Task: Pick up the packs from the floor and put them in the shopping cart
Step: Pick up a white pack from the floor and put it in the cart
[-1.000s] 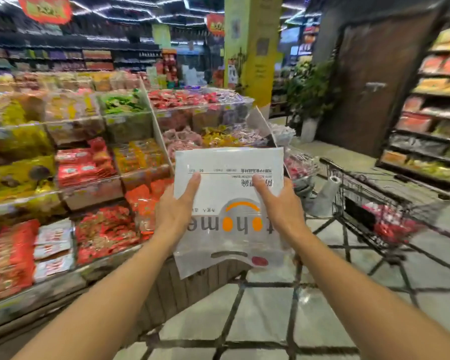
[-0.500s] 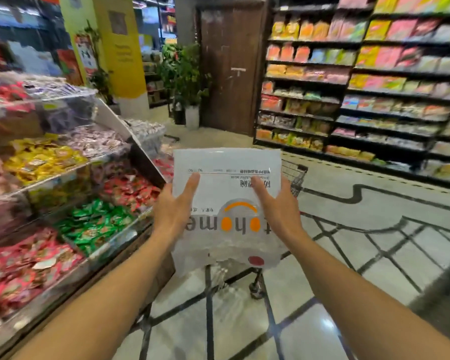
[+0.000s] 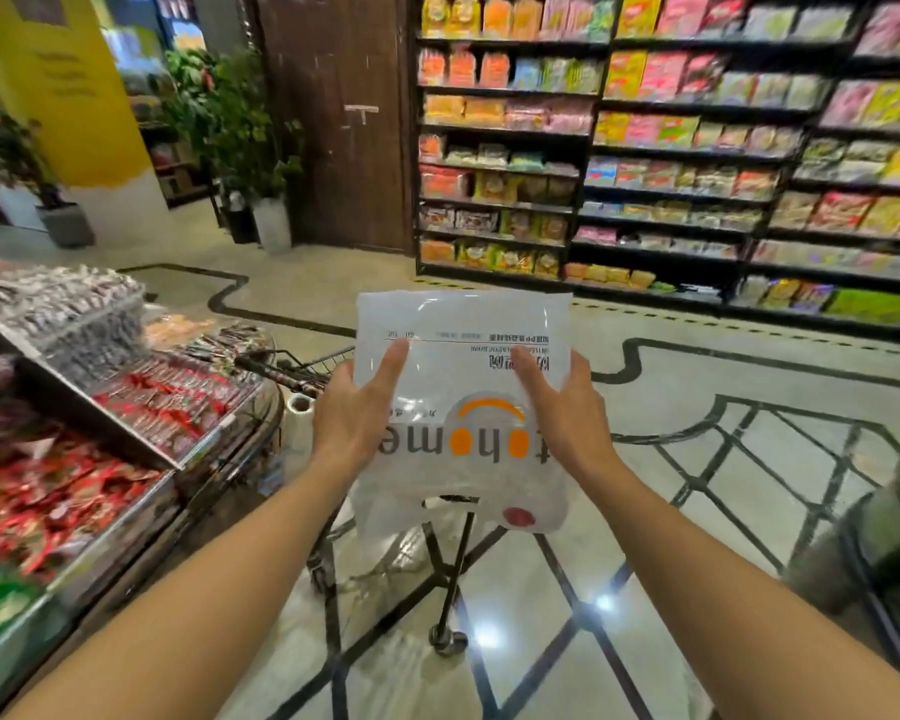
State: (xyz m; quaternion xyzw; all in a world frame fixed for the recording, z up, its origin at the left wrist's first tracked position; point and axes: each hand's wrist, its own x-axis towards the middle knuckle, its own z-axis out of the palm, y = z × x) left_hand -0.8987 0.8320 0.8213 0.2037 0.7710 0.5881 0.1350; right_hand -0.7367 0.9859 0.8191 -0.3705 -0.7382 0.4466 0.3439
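I hold a flat white plastic pack [image 3: 463, 356] with an orange and grey logo upside down, at chest height in the middle of the view. My left hand [image 3: 357, 413] grips its left edge and my right hand [image 3: 559, 407] grips its right edge, thumbs on the front. The black wire shopping cart [image 3: 302, 371] stands right behind and below the pack; only part of its rim, its legs and a wheel [image 3: 445, 639] show past the pack. What lies in the cart is hidden.
A snack display counter [image 3: 126, 433] with red and dark packets runs along the left. Tall shelves [image 3: 671, 163] of snack bags fill the far right wall. A brown door, potted plants [image 3: 240, 142] and a yellow pillar stand behind. Glossy tiled floor with black lines lies ahead.
My view has swung right, from the display counter to the shelves. The cart has come from the right side to straight behind the pack. Both hands keep the same hold.
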